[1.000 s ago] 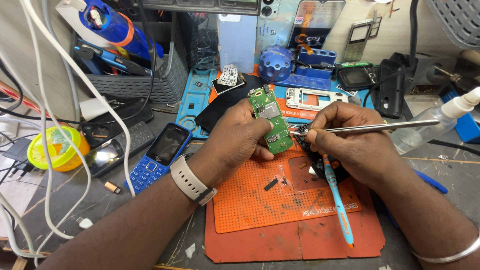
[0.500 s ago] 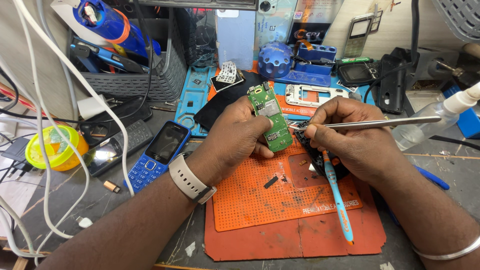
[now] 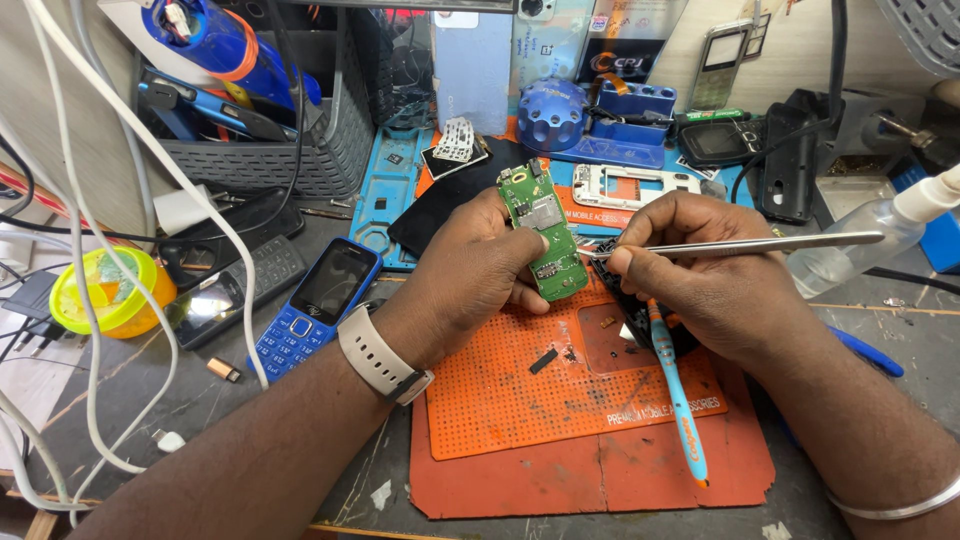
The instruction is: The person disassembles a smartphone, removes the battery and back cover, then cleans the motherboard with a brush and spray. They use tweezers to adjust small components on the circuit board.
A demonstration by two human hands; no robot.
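We hold the green board (image 3: 543, 233) upright in our left hand (image 3: 470, 280), fingers clamped on its edges, long axis running away from us. Our right hand (image 3: 720, 280) pinches tweezers (image 3: 730, 245) shut (tip at the board's right edge), over the orange mat (image 3: 560, 420).

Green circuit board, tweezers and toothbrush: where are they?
green circuit board (image 3: 541, 232), head view, middle of the board.
tweezers (image 3: 760, 243), head view, middle of the metal shaft.
toothbrush (image 3: 678, 395), head view, blue handle.

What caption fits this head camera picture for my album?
Left hand holds a green circuit board while right hand points metal tweezers at it.
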